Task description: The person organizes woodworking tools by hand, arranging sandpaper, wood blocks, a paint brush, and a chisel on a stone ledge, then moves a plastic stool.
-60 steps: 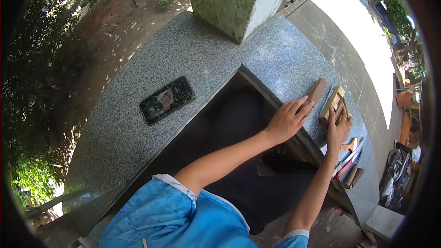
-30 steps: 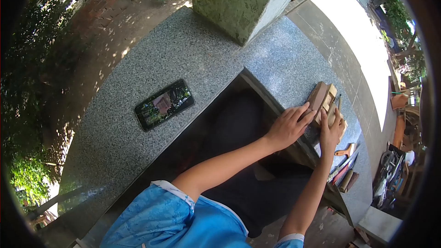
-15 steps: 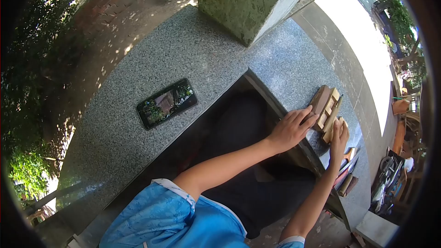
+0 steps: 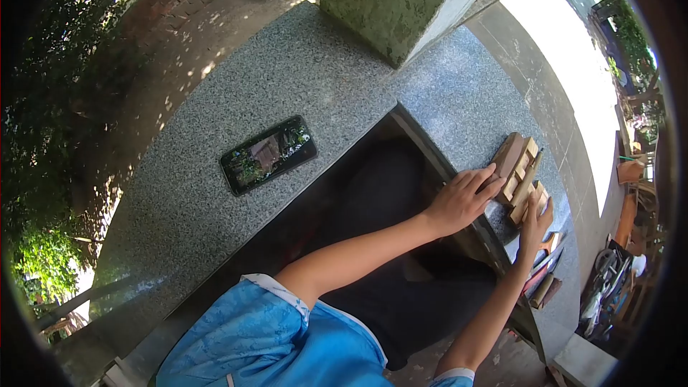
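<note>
Several wooden pieces lie together on the right arm of the stone counter. Among them are a dark brown wooden block (image 4: 509,155) and a paler notched wooden piece (image 4: 524,172) alongside it. My left hand (image 4: 462,203) has its fingers bent over the near end of the dark block, holding it. Closer to the counter's outer side, my right hand (image 4: 534,226) has its fingertips around a small pale wooden block (image 4: 540,192) at the near end of the stack. The palms of both hands are hidden.
A phone (image 4: 269,155) lies on the speckled counter (image 4: 193,222) at the left. A concrete pillar (image 4: 380,7) rises at the corner. Past my right hand are a wooden-handled tool (image 4: 551,243) and a brown cylindrical piece (image 4: 547,292). The counter's inner edge runs beside my legs.
The whole view has shifted slightly. My right hand's fingers have spread somewhat around the small pale block. My left hand stays at the dark block's near end.
</note>
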Motion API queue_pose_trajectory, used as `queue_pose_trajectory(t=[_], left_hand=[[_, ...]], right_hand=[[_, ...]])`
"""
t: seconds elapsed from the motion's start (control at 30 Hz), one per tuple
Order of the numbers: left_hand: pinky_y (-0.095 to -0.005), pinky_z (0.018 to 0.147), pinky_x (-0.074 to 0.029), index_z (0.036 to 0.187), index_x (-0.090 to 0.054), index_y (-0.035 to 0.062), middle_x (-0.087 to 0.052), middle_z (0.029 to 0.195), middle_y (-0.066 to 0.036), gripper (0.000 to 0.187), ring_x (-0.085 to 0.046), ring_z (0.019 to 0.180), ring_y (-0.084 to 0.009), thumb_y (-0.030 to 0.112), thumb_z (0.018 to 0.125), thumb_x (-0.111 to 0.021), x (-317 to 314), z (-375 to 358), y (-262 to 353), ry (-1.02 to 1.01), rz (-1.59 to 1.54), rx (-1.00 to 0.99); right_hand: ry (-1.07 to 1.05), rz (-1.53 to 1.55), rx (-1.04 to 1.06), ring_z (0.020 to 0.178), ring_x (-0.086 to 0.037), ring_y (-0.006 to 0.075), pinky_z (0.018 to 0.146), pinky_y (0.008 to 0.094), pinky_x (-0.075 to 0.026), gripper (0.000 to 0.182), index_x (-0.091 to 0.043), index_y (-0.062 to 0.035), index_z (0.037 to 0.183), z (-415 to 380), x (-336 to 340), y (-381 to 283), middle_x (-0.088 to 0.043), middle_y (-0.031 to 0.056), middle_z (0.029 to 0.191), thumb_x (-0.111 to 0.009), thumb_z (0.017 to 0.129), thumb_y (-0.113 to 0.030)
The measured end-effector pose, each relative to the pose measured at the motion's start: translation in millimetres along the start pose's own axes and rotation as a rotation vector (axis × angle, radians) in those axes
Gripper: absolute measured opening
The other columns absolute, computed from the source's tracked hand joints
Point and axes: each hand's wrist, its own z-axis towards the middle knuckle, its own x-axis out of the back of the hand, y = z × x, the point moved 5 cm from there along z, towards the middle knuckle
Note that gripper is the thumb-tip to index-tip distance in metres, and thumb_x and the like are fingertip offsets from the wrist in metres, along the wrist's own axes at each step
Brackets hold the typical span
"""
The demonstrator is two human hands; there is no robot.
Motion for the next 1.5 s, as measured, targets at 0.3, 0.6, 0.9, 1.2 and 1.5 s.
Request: queue_pose_trajectory(t=[0.3, 0.6, 0.9, 1.2, 1.5], left_hand=[[-0.0468, 0.109, -0.046, 0.148, -0.051, 0.0107, -0.050, 0.146, -0.018, 0.057, -0.056, 0.128, -0.0355, 0.012, 0.093, -0.069, 0, 1, 1, -0.001, -0.006, 0.003], [-0.0473, 0.108, -0.048, 0.146, -0.056, 0.0104, -0.053, 0.143, -0.018, 0.058, -0.058, 0.126, -0.0371, 0.008, 0.090, -0.072, 18, 5, 2, -0.029, -0.085, 0.067], [-0.0472, 0.108, -0.049, 0.145, -0.056, 0.0038, -0.056, 0.144, -0.021, 0.052, -0.057, 0.130, -0.0407, 0.011, 0.095, -0.071, 62, 8, -7, 0.084, -0.124, 0.224], [-0.0435, 0.107, -0.050, 0.143, -0.058, 0.0023, -0.059, 0.142, -0.020, 0.052, -0.060, 0.129, -0.0379, 0.015, 0.096, -0.075, 90, 7, 10, 0.243, -0.234, 0.223], [-0.0460, 0.115, -0.042, 0.148, -0.053, 0.0056, -0.048, 0.156, -0.016, 0.063, -0.049, 0.142, -0.0375, 0.009, 0.089, -0.075, 43, -9, 92, -0.079, -0.276, -0.086]], right_hand=[[-0.006, 0.158, 0.058, 0.148, -0.039, 0.0412, 0.123, 0.0461, -0.027, 0.082, -0.039, 0.0100, 0.154, -7, -13, 0, -0.041, 0.0323, 0.157, -0.059, 0.104, -0.051], [-0.015, 0.134, 0.097, 0.146, -0.041, 0.0416, 0.122, 0.0445, -0.030, 0.071, -0.041, 0.0090, 0.153, -18, -19, -21, -0.042, 0.0318, 0.156, -0.056, 0.107, -0.044], [-0.133, 0.335, 0.138, 0.149, -0.040, 0.0396, 0.123, 0.0439, -0.029, 0.069, -0.040, 0.0067, 0.154, -44, -28, -82, -0.043, 0.0297, 0.157, -0.055, 0.107, -0.042], [-0.066, 0.431, 0.205, 0.145, -0.044, 0.0352, 0.122, 0.0444, -0.030, 0.061, -0.044, 0.0031, 0.153, -81, 2, -110, -0.048, 0.0249, 0.153, -0.054, 0.109, -0.038], [-0.446, 1.272, -0.128, 0.119, -0.062, 0.0215, 0.106, 0.0370, -0.045, 0.046, -0.055, -0.0020, 0.140, -127, 20, -109, -0.067, 0.0141, 0.125, -0.052, 0.109, -0.036]])
